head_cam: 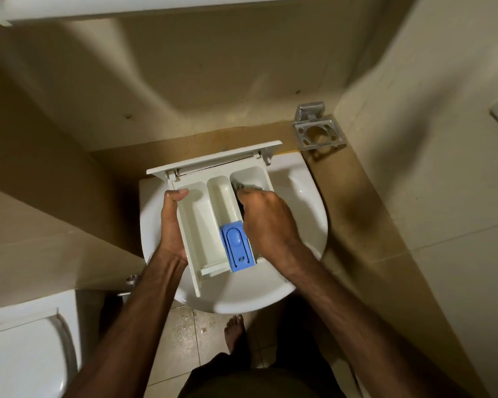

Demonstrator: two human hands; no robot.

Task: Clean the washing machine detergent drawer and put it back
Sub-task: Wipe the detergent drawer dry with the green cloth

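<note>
Drawer, a white three-compartment tray, is held over a white sink, between the two hands. Left hand grips its left wall, thumb hooked over the rim into the left compartment, fingers wrapped round the outside. Right hand is curled into a loose fist reaching into the right compartment, closed on something dark; what it is cannot be told, since the hand is blurred and covers most of it. A blue insert sits at the near end of the drawer, just left of the right wrist.

Its long axis runs near to far, skewed a little so the near end swings left. The wide front panel is at the far end, toward the wall; the open back end points toward the person. Compartments face up.

A metal holder is fixed at the far right corner. A toilet is near left. One bare foot stands on wet floor tiles below the sink.
</note>
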